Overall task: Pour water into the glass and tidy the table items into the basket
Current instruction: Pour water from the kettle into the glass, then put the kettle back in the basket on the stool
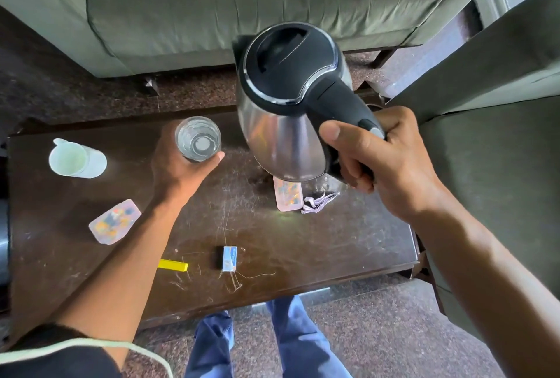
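Right hand [385,162] is gripping the black handle of a stainless steel electric kettle [288,99], holding it above the dark wooden table [333,241]. Left hand [181,162] is wrapping around a clear drinking glass [198,139] just left of the kettle, with a bit of water in it.

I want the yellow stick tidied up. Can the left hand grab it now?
Probably not yet. The left hand holds the glass, so it is busy. The yellow stick lies uncovered beside that forearm, so setting the glass down would free the way.
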Motion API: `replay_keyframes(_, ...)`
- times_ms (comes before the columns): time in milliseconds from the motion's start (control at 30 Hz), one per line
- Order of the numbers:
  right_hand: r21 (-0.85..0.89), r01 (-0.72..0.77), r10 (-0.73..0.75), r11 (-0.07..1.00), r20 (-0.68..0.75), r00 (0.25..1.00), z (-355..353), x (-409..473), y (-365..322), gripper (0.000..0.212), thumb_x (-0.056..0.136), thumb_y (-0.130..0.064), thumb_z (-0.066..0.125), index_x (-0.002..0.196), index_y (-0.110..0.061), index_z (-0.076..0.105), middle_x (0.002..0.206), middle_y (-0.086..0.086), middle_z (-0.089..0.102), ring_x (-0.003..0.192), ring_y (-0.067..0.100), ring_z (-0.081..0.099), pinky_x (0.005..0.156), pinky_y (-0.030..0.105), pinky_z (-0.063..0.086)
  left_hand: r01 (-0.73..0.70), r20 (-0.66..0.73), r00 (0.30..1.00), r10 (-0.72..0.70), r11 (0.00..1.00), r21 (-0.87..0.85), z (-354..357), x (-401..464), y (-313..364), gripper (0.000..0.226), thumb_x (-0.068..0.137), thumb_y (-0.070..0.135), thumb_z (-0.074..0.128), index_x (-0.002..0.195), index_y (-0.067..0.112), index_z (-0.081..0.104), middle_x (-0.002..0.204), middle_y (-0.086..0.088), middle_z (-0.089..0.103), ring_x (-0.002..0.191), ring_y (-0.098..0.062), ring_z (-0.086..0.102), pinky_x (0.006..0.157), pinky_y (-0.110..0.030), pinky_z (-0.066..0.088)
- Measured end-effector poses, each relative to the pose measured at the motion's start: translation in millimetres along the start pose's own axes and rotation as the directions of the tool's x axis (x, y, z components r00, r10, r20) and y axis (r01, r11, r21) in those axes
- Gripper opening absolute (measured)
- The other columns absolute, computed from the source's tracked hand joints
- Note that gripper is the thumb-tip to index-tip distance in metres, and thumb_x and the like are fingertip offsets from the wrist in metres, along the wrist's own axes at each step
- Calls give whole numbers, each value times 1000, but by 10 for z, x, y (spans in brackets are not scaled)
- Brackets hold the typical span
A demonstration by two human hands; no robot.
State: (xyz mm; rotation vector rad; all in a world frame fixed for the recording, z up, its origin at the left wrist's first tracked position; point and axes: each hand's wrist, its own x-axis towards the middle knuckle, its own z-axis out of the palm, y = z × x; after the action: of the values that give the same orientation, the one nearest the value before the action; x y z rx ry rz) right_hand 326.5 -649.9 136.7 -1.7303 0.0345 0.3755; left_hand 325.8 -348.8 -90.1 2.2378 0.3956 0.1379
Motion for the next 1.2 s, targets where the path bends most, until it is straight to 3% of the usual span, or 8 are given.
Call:
replay_keyframes(200,43,31,-30,999,-25,999,15,153,132,71,86,-43,74,44,0,36,35,-1,34,34,25,27,46,35,25,12,-3,1000,-12,999,51,165,75,-142,90,66,64,89,140,24,55,134,0,69,121,-20,66,98,-28,48)
replay_keyframes(367,87,27,-25,996,-31,999,52,249,222,73,88,-41,74,44,3,35,36,5,31,34,26,25,49,29,26,-4,10,1000,3,997,75,248,138,-226,88,71,47,100,142,19,55,136,-4,69,123,-23,67,99,-29,49)
replay_keyframes(533,88,32,-31,996,-13,999,87,322,226,72,89,-41,73,43,2,37,34,5,33,32,28,26,48,28,28,8,14,1000,-9,998,59,288,155,-261,90,69,54,95,141,20,54,135,-4,68,123,-23,67,98,-29,49)
replay_keyframes(733,76,24,-24,997,-5,1000,124,360,206,73,87,-41,73,44,4,35,34,8,32,33,28,27,47,32,27,1,7,1000,-1,999,44,316,167,-269,90,71,46,100,143,19,54,137,-4,68,125,-24,68,101,-34,54)
replay_keyframes(833,66,20,-21,998,3,1000,142,361,165,74,86,-42,73,45,5,35,34,5,33,33,28,28,44,38,26,2,33,999,-4,999,49,314,163,-259,105,70,41,104,155,16,46,148,-7,63,133,-26,64,111,-41,53)
replay_keyframes(1000,30,18,-18,999,16,1000,172,317,32,76,86,-44,74,46,7,32,36,13,30,35,30,27,43,42,25,5,98,995,1,998,-58,175,133,-225,139,66,35,107,173,16,21,171,-11,43,157,-21,47,129,-48,43)
replay_keyframes(1133,-8,38,-37,999,49,998,239,253,-167,80,85,-45,75,49,8,28,43,22,24,39,35,24,43,46,23,-55,54,996,67,978,-199,-157,-107,-108,131,72,43,95,172,46,12,180,-11,29,168,-20,32,136,-46,33)
replay_keyframes(1200,-14,49,-47,999,86,995,317,222,-291,83,84,-49,77,51,8,26,45,25,22,41,36,23,44,49,22,-27,19,999,34,955,-296,-333,-314,-10,123,76,44,92,174,38,17,180,-6,33,167,-18,34,136,-50,32)
